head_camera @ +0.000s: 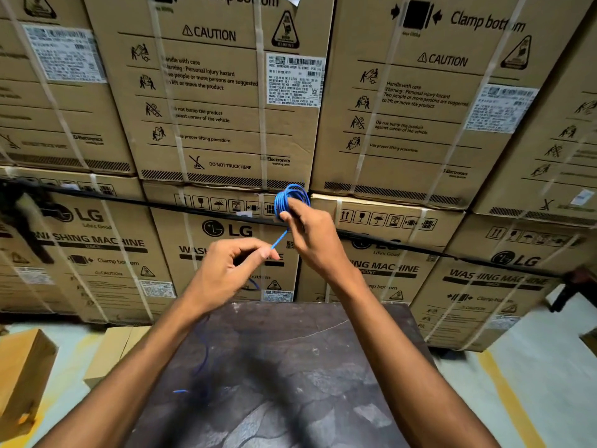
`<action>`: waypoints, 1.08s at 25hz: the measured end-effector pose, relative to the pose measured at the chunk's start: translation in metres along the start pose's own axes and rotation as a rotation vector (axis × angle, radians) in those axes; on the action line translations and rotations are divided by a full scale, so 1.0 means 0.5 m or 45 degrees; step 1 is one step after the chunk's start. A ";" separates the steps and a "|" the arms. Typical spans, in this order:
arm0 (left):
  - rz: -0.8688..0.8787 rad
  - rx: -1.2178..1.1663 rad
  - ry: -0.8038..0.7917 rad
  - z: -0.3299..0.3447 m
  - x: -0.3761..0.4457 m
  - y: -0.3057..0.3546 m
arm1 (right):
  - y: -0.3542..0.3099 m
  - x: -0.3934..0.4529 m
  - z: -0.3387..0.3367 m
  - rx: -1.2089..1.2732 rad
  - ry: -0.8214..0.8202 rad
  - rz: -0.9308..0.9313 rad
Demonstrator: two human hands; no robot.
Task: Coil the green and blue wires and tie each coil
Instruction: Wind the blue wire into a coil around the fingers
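My right hand (310, 234) holds a small coil of blue wire (290, 196) raised in front of the stacked boxes, fingers curled round its lower part. A straight run of the blue wire goes down and left from the coil to my left hand (231, 268), which pinches it between thumb and forefinger. The loose tail of the blue wire (203, 360) hangs below my left forearm and trails onto the dark table (290, 367), its end lying at the left. No green wire is in view.
A wall of strapped cardboard washing machine boxes (226, 108) stands right behind the table. A black cable (145, 203) runs across them. Smaller cardboard boxes (22, 376) sit on the pale floor to the left of the table.
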State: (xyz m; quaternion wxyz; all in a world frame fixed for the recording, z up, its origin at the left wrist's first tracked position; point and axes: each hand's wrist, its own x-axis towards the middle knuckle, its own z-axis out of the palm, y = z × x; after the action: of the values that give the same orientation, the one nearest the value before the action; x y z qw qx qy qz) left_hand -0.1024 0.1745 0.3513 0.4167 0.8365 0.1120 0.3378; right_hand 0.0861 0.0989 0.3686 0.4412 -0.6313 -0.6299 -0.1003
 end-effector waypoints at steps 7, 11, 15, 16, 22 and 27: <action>0.090 0.061 0.124 -0.100 0.094 0.018 | -0.024 -0.048 0.001 0.355 -0.345 0.106; 0.006 -0.323 0.210 -0.093 0.124 0.001 | -0.067 -0.042 -0.020 1.195 -0.520 0.225; -0.135 -0.627 0.258 -0.033 0.111 -0.038 | -0.096 -0.036 -0.026 1.698 -0.319 0.301; -0.164 -0.610 0.267 -0.016 0.103 -0.052 | -0.101 -0.030 -0.026 1.748 -0.241 0.312; -0.162 -0.390 0.121 0.059 0.030 -0.096 | -0.085 0.003 -0.016 1.717 0.197 0.357; -0.066 0.128 0.055 0.067 -0.017 -0.074 | -0.042 0.003 0.001 0.853 0.180 0.207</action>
State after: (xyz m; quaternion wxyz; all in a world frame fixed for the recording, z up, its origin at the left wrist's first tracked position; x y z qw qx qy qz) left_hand -0.0832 0.1730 0.3044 0.3804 0.8456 0.1594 0.3389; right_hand 0.0677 0.0966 0.3785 0.6729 -0.4911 -0.5433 0.1041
